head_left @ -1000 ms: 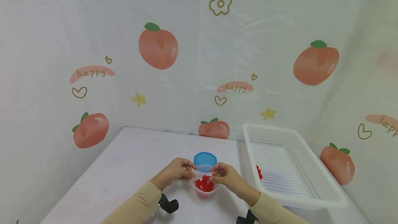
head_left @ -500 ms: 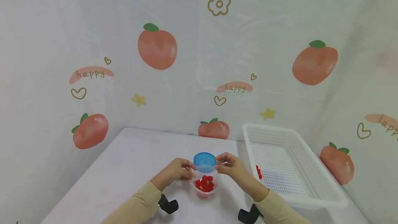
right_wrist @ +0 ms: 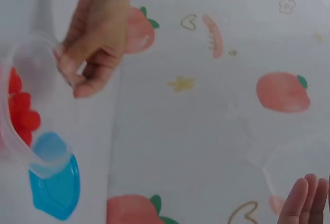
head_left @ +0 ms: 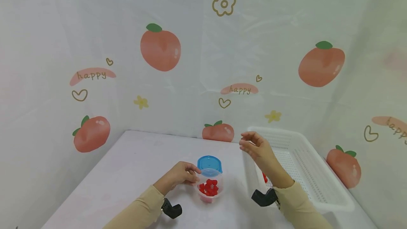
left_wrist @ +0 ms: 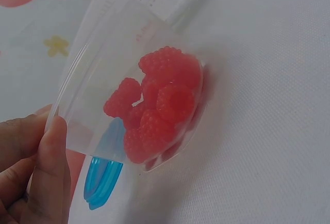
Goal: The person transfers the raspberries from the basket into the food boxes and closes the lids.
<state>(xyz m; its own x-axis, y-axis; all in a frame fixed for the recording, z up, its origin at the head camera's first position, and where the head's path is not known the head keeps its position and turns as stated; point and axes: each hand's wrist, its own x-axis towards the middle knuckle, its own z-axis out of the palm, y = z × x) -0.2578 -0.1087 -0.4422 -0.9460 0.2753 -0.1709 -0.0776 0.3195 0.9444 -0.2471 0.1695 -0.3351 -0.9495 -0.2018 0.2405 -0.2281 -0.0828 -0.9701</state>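
Note:
A clear plastic tub stands on the table, with several red raspberries piled at its bottom. My left hand pinches the tub's rim at its left side, thumb and fingers on either side of the thin wall in the left wrist view. Just behind the tub is a blue lid, partly seen through the clear wall. My right hand is raised over the left side of a white basket, holding nothing. Its fingers show at the lower right of the right wrist view.
The basket stands to the right of the tub, with a few red pieces inside by its left wall, partly hidden by my right forearm. A printed curtain hangs behind the white table.
My right hand has left the tub's right side, passed the lid's edge, and risen to the right over the basket. My left hand keeps its hold on the rim.

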